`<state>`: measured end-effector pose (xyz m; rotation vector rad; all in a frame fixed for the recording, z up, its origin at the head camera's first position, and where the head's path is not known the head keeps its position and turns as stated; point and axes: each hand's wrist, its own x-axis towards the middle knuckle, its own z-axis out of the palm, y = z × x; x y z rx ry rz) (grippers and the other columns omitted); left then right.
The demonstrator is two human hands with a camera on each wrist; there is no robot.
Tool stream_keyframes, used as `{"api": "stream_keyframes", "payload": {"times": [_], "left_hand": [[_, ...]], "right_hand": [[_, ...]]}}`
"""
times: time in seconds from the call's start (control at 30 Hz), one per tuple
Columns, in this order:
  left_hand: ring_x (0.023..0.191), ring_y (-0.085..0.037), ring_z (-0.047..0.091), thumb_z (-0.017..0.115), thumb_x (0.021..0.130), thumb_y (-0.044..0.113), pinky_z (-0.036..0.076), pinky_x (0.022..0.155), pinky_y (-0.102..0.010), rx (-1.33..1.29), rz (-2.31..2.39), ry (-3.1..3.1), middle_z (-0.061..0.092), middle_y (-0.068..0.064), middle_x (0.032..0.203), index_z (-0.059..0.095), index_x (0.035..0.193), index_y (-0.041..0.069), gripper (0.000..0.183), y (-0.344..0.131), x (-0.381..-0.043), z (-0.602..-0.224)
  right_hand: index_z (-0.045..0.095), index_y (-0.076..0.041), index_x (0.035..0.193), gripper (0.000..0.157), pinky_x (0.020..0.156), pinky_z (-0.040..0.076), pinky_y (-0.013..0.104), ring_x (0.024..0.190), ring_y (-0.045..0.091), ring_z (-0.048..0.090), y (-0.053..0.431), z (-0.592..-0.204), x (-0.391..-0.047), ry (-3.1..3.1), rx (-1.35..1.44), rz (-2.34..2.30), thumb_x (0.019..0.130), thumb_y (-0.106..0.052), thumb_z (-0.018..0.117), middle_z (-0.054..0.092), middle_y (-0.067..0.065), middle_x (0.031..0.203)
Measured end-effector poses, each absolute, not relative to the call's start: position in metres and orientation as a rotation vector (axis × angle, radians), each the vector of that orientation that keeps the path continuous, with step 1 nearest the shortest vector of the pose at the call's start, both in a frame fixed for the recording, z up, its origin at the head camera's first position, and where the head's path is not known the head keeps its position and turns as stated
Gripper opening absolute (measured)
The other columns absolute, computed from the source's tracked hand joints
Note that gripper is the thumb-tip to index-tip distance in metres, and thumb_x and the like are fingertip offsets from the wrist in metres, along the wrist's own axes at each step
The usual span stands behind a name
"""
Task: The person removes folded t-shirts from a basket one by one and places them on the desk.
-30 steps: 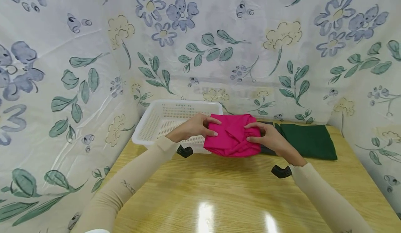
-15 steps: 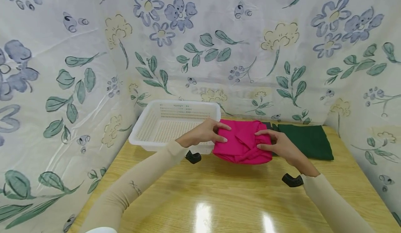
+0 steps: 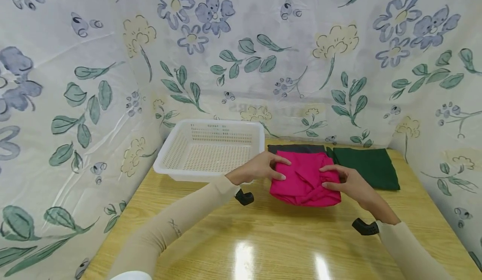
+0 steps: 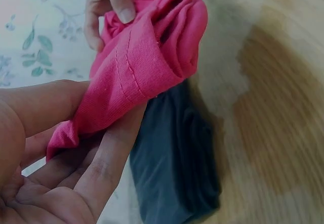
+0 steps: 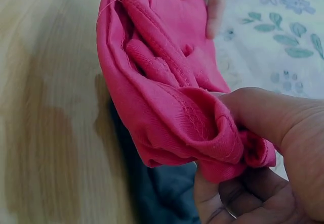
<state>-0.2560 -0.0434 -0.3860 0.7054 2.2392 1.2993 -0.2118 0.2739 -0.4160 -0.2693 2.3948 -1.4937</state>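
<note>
A folded bright pink garment (image 3: 301, 179) with stitched hems is held up between both hands, above the wooden table. My left hand (image 3: 261, 167) pinches its left edge, thumb on one face and fingers on the other, as the left wrist view shows on the pink cloth (image 4: 126, 72). The right hand (image 3: 348, 183) grips the opposite edge, where a rolled, bunched part of the cloth (image 5: 202, 128) sticks out. Behind and below it lies a folded dark grey cloth (image 3: 297, 148), partly hidden by the pink one. Its folded layers (image 4: 172, 158) show in the left wrist view.
A white perforated plastic basket (image 3: 211, 174) stands at the back left of the wooden table (image 3: 211, 238). To the right of the grey cloth lies a folded dark green cloth (image 3: 367, 167). A floral curtain (image 3: 241, 83) encloses the back and sides.
Both hands have carried the pink garment right and toward the front, away from the basket. More of the grey cloth shows behind it now. The grip looks the same.
</note>
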Motion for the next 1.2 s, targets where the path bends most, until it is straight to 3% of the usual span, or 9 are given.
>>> {"api": "stream_keyframes", "payload": {"times": [0.13, 0.3, 0.5, 0.63, 0.73, 1.03, 1.2], "left_hand": [[0.064, -0.013, 0.051, 0.077, 0.081, 0.014, 0.046, 0.056, -0.024, 0.701, 1.296, 2.219, 0.057, -0.005, 0.070, 0.064, 0.126, 0.018, 0.046, -0.033, -0.254, -0.393], [0.066, -0.016, 0.059, 0.076, 0.082, 0.013, 0.053, 0.064, -0.031, 0.700, 1.319, 2.164, 0.058, -0.008, 0.071, 0.063, 0.128, 0.017, 0.048, -0.019, -0.250, -0.401], [0.085, -0.009, 0.052, 0.078, 0.080, 0.016, 0.046, 0.066, -0.023, 0.728, 1.276, 2.203, 0.061, 0.001, 0.090, 0.064, 0.126, 0.020, 0.048, -0.002, -0.243, -0.414], [0.085, -0.008, 0.047, 0.079, 0.079, 0.016, 0.041, 0.065, -0.021, 0.736, 1.243, 2.224, 0.061, 0.002, 0.089, 0.065, 0.126, 0.020, 0.049, 0.007, -0.238, -0.422], [0.077, -0.010, 0.046, 0.079, 0.079, 0.016, 0.039, 0.062, -0.022, 0.737, 1.234, 2.221, 0.060, -0.002, 0.077, 0.065, 0.126, 0.018, 0.049, 0.012, -0.236, -0.426], [0.086, -0.009, 0.047, 0.079, 0.079, 0.016, 0.042, 0.059, -0.022, 0.757, 1.233, 2.174, 0.062, 0.004, 0.098, 0.065, 0.126, 0.019, 0.049, 0.024, -0.228, -0.439], [0.096, -0.009, 0.049, 0.079, 0.079, 0.016, 0.044, 0.061, -0.021, 0.748, 1.229, 2.140, 0.060, 0.005, 0.109, 0.065, 0.126, 0.019, 0.049, 0.027, -0.227, -0.444]], "right_hand": [[0.057, -0.018, 0.130, 0.054, 0.066, 0.049, 0.032, 0.085, 0.024, 0.054, 0.282, -0.421, -0.205, 2.388, -0.248, -1.496, 0.081, -0.032, 0.077, 0.058, 0.015, 0.095], [0.057, -0.018, 0.129, 0.054, 0.066, 0.047, 0.031, 0.086, 0.023, 0.051, 0.295, -0.428, -0.199, 2.403, -0.230, -1.501, 0.081, -0.031, 0.076, 0.055, 0.014, 0.096], [0.055, -0.017, 0.131, 0.056, 0.066, 0.046, 0.032, 0.090, 0.023, 0.049, 0.311, -0.441, -0.189, 2.405, -0.169, -1.474, 0.081, -0.032, 0.076, 0.054, 0.012, 0.101], [0.056, -0.017, 0.131, 0.055, 0.069, 0.046, 0.030, 0.095, 0.024, 0.048, 0.318, -0.448, -0.184, 2.417, -0.163, -1.458, 0.082, -0.032, 0.076, 0.055, 0.012, 0.109], [0.056, -0.016, 0.130, 0.055, 0.070, 0.046, 0.029, 0.095, 0.023, 0.049, 0.322, -0.450, -0.180, 2.429, -0.160, -1.455, 0.081, -0.031, 0.076, 0.055, 0.012, 0.110], [0.058, -0.018, 0.129, 0.053, 0.086, 0.046, 0.033, 0.120, 0.030, 0.044, 0.336, -0.459, -0.170, 2.426, -0.111, -1.428, 0.081, -0.034, 0.076, 0.045, 0.011, 0.138], [0.058, -0.017, 0.129, 0.055, 0.082, 0.047, 0.031, 0.112, 0.026, 0.048, 0.339, -0.463, -0.166, 2.406, -0.080, -1.418, 0.081, -0.033, 0.076, 0.049, 0.011, 0.133]]}}
